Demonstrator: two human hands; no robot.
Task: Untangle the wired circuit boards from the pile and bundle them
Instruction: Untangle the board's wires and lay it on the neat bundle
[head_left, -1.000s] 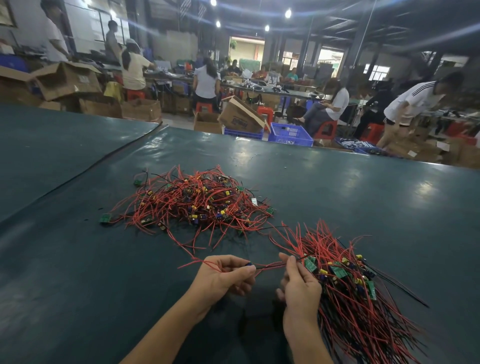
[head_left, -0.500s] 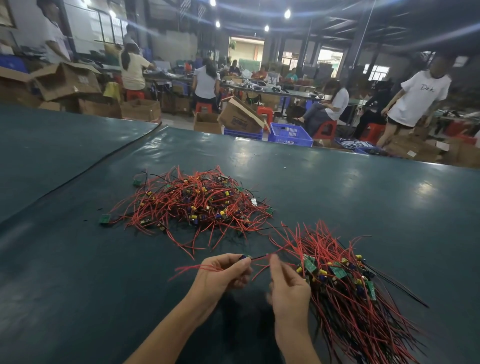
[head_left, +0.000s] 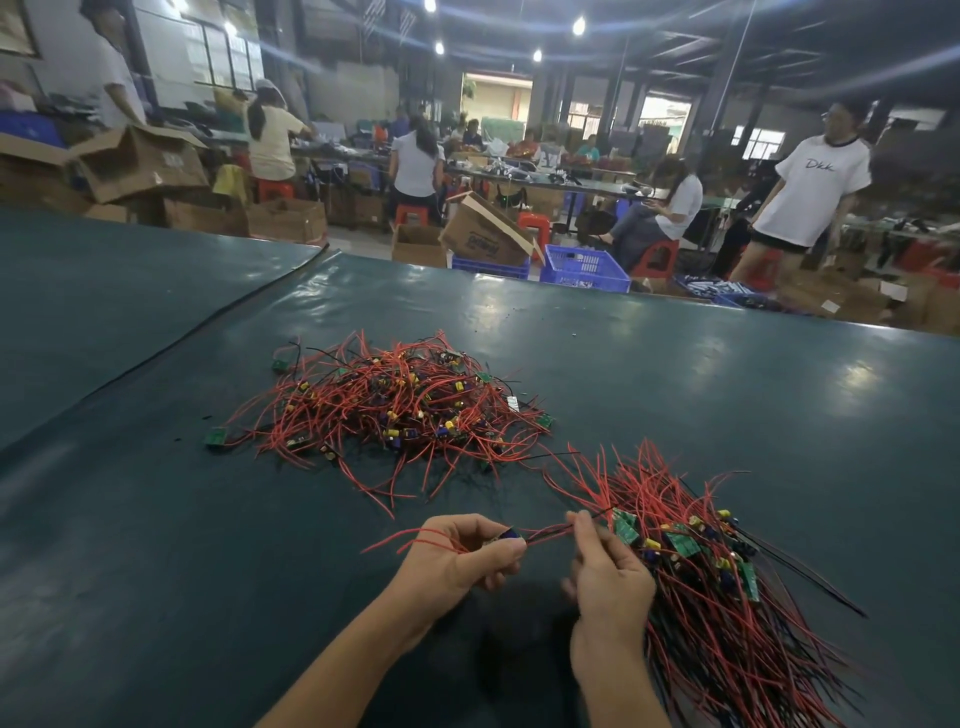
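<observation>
While the left hand (head_left: 457, 561) pinched a small wired circuit board (head_left: 506, 538) between thumb and forefinger, the right hand (head_left: 608, 577) pinched that board's red wires between its fingertips (head_left: 575, 519), just beside the sorted bundle (head_left: 727, 597). The held piece hung just above the dark green table (head_left: 156, 545), close to the person. Its long axis ran across the view, rising slightly toward the right. Loose red ends trailed out past the left hand and pointed left.

The sorted bundle lay to the right of the hands, its long axis slanting from far-left to near-right. Its green boards sat in a band across the middle. Red ends fanned toward the pile at the far end, and a few black wires pointed off to the right. The tangled pile (head_left: 395, 410) lay farther out and to the left, with wires pointing every way and no clear axis.

Beyond the table, a person's white T-shirt (head_left: 821, 166) read "Dkk" across the chest. A tilted cardboard box (head_left: 483, 234) beside a blue crate (head_left: 584, 267) carried dark print that was too blurred to read.
</observation>
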